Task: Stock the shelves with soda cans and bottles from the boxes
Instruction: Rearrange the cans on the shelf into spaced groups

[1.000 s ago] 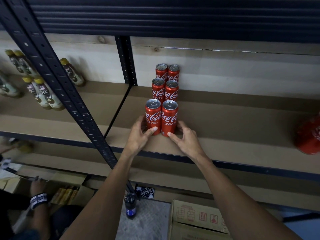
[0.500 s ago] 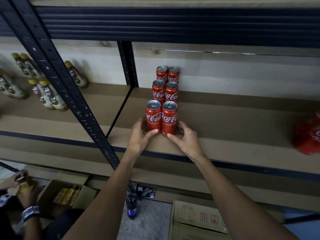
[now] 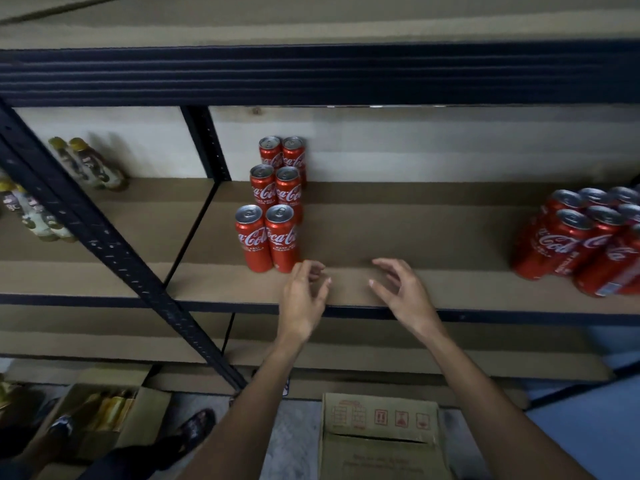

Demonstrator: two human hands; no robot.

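Several red Coca-Cola cans [image 3: 273, 216] stand in two rows running front to back on the brown shelf board [image 3: 398, 237]. My left hand [image 3: 304, 296] hovers just right of the front pair, fingers loosely curled, holding nothing. My right hand [image 3: 405, 292] floats over the shelf's front edge further right, fingers spread and empty. A wrapped pack of red cans [image 3: 585, 240] sits at the far right of the same shelf. A closed cardboard box [image 3: 381, 434] stands on the floor below my arms.
A dark metal upright [image 3: 114, 251] slants across the left. Behind it, pale bottles with gold caps [image 3: 86, 164] stand on the neighbouring shelf. An open carton of gold-topped bottles [image 3: 110, 410] lies on the floor at bottom left, beside another person's sandalled foot [image 3: 197, 427].
Both hands have let go of the front pair of cans and drawn back to the right. The view has swung right, bringing the wrapped pack of cans into sight.
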